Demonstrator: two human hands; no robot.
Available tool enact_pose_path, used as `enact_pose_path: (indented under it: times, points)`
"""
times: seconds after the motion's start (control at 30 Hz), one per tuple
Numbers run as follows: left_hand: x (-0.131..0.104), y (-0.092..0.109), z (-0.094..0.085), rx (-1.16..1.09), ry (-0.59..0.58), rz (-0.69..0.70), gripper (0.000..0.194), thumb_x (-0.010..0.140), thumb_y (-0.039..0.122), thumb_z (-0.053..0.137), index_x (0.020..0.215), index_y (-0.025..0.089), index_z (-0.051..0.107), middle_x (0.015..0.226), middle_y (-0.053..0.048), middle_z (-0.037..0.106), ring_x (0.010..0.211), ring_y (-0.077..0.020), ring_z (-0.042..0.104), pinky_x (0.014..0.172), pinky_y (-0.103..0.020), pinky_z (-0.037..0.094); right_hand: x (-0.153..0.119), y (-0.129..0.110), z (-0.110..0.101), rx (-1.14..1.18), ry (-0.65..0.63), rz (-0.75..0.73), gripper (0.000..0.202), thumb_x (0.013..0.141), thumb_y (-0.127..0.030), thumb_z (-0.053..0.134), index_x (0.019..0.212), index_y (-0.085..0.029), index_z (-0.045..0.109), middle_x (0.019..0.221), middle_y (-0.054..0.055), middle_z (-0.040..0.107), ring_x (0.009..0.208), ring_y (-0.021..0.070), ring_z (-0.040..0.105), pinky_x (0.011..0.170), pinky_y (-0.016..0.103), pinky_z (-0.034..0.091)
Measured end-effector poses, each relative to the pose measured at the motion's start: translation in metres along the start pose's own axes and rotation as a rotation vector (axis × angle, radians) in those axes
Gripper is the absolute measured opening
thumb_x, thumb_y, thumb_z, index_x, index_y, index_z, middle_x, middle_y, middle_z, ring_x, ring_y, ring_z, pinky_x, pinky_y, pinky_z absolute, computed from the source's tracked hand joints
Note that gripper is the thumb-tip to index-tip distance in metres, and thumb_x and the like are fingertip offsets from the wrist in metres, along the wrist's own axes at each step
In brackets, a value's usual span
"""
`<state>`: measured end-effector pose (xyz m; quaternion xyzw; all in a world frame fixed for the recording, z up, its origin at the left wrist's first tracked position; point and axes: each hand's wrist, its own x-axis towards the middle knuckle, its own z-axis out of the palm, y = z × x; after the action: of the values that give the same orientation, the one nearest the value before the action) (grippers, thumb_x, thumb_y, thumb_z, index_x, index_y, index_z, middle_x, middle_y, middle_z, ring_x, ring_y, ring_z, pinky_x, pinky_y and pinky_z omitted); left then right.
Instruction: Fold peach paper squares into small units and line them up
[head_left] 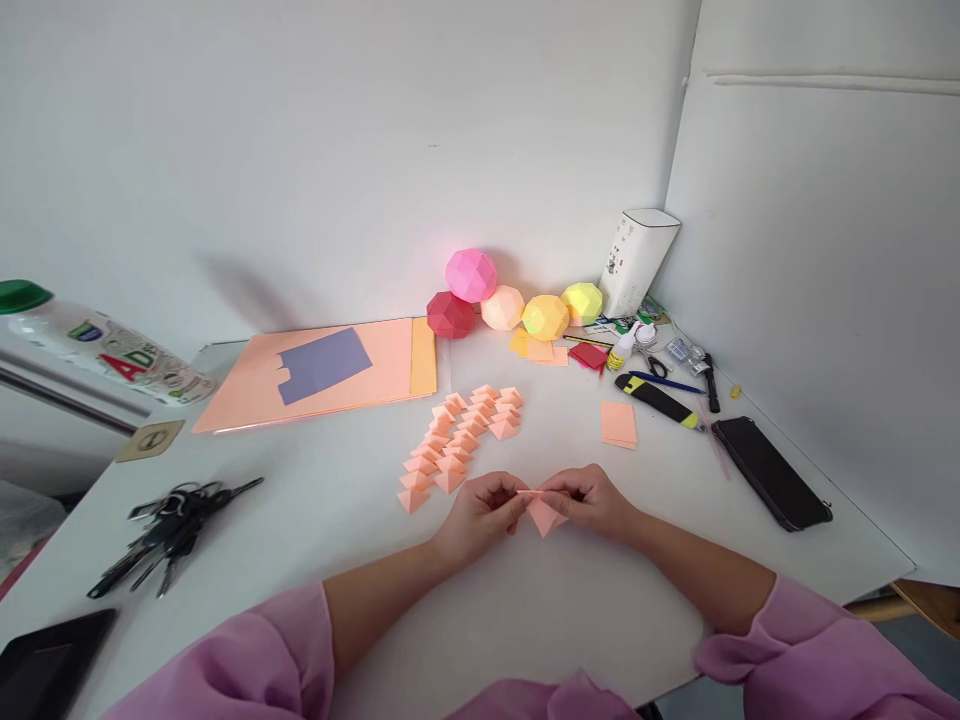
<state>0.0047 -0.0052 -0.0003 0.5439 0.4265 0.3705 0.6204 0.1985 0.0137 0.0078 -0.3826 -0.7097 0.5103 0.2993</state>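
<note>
Between my two hands is a folded peach paper piece (pixel 544 515), its point hanging down toward me. My left hand (pixel 482 512) pinches its left edge with thumb and fingers. On the other side, the thumb and fingers of my right hand (pixel 596 503) are closed on the right part of the same piece. Rows of similar folded peach pieces (pixel 451 465) lie on the white table (pixel 480 640) just beyond my left hand. A small stack of flat peach paper (pixel 618 423) rests beyond my right hand.
Faceted paper balls (pixel 471 275) stand by the back wall. Large paper sheets (pixel 247 375), keys (pixel 169 525) and a bottle (pixel 105 350) are at the left. A utility knife (pixel 660 401), glue bottle (pixel 621 350), black phone-like case (pixel 771 472) and white box (pixel 637 262) are at the right.
</note>
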Motion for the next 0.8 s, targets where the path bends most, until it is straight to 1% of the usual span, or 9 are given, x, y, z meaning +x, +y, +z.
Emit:
enact_pose_path:
  times: [0.27,0.5,0.6,0.63,0.7,0.73,0.8]
  points:
    - [-0.001,-0.001,-0.001,0.047,0.014,0.012,0.029,0.080,0.042,0.057,0.071,0.015,0.058,0.050,0.003,0.052,0.046,-0.0077,0.046,0.046,-0.020,0.036,0.000,-0.001,-0.002,0.025,-0.013,0.043,0.029,0.081,-0.042,0.058,0.077,-0.015,0.070,0.051,-0.004,0.041,0.048,0.0077,0.033,0.044,0.021,0.027]
    - [-0.003,0.010,0.000,0.036,0.096,0.036,0.024,0.080,0.034,0.054,0.064,0.017,0.050,0.049,0.004,0.050,0.049,-0.0089,0.045,0.050,-0.022,0.037,0.000,0.003,-0.004,0.046,-0.006,0.102,0.028,0.081,-0.041,0.059,0.077,-0.015,0.069,0.057,-0.002,0.047,0.051,0.0085,0.037,0.046,0.021,0.030]
    - [-0.004,0.014,0.000,0.006,0.143,0.024,0.021,0.081,0.035,0.052,0.070,0.018,0.050,0.052,0.004,0.051,0.052,-0.0101,0.048,0.053,-0.023,0.041,0.000,0.004,-0.005,0.055,0.004,0.116,0.028,0.081,-0.041,0.059,0.077,-0.015,0.069,0.059,-0.001,0.050,0.052,0.0090,0.040,0.047,0.022,0.032]
    - [-0.005,0.014,0.000,-0.007,0.135,0.018,0.020,0.081,0.037,0.052,0.075,0.018,0.051,0.054,0.004,0.052,0.054,-0.0106,0.049,0.054,-0.024,0.041,0.000,0.004,-0.004,0.054,0.003,0.117,0.029,0.081,-0.042,0.059,0.078,-0.015,0.069,0.059,-0.001,0.051,0.052,0.0090,0.040,0.047,0.022,0.032]
    - [-0.005,0.012,0.001,-0.020,0.076,0.013,0.022,0.080,0.039,0.054,0.082,0.017,0.053,0.059,0.002,0.054,0.057,-0.0112,0.051,0.054,-0.023,0.041,0.000,0.003,-0.003,0.049,-0.005,0.108,0.029,0.081,-0.043,0.059,0.078,-0.015,0.069,0.057,-0.002,0.050,0.050,0.0086,0.039,0.045,0.021,0.031]
    - [-0.005,0.011,0.002,-0.014,0.042,0.015,0.023,0.079,0.039,0.056,0.082,0.017,0.054,0.062,0.001,0.055,0.058,-0.0111,0.051,0.054,-0.023,0.041,0.000,0.003,-0.003,0.046,-0.011,0.100,0.030,0.081,-0.043,0.059,0.079,-0.015,0.070,0.056,-0.002,0.050,0.049,0.0084,0.038,0.045,0.021,0.031]
    - [-0.004,0.009,0.004,0.015,0.005,0.021,0.023,0.078,0.039,0.059,0.077,0.016,0.055,0.065,0.000,0.056,0.058,-0.0103,0.050,0.052,-0.022,0.039,0.001,0.002,-0.001,0.037,-0.022,0.079,0.030,0.081,-0.043,0.058,0.079,-0.015,0.070,0.056,-0.002,0.050,0.049,0.0082,0.038,0.044,0.021,0.030]
